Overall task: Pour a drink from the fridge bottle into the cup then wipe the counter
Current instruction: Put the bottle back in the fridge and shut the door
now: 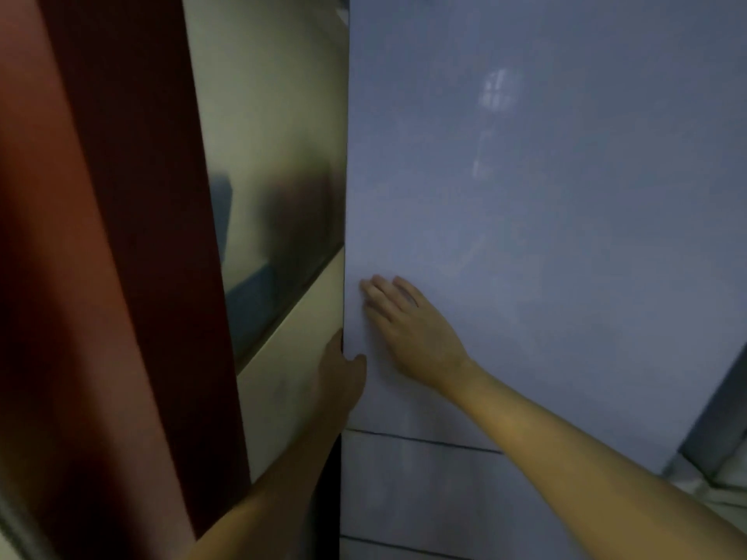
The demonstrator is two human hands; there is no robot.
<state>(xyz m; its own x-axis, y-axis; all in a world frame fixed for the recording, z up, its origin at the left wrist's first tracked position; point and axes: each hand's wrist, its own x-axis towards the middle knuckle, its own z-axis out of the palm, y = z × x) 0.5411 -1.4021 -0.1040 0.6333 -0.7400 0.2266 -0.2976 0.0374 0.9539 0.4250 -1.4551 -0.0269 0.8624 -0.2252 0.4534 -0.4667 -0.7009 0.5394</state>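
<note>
A tall pale grey-blue fridge door point(545, 196) fills the right half of the head view, seen from very close. My left hand point(341, 373) grips the door's left edge, thumb on the front face and fingers hidden behind the edge. My right hand point(408, 329) lies flat on the door front just right of that edge, fingers spread and pointing up-left. Below both hands a dark seam separates a lower fridge door point(424, 491). No bottle, cup or counter is visible.
A glossy cream wall point(266, 155) stands just left of the fridge, with a dark red panel or curtain point(101, 276) further left. At the lower right a grey frame edge point(719, 430) shows past the fridge.
</note>
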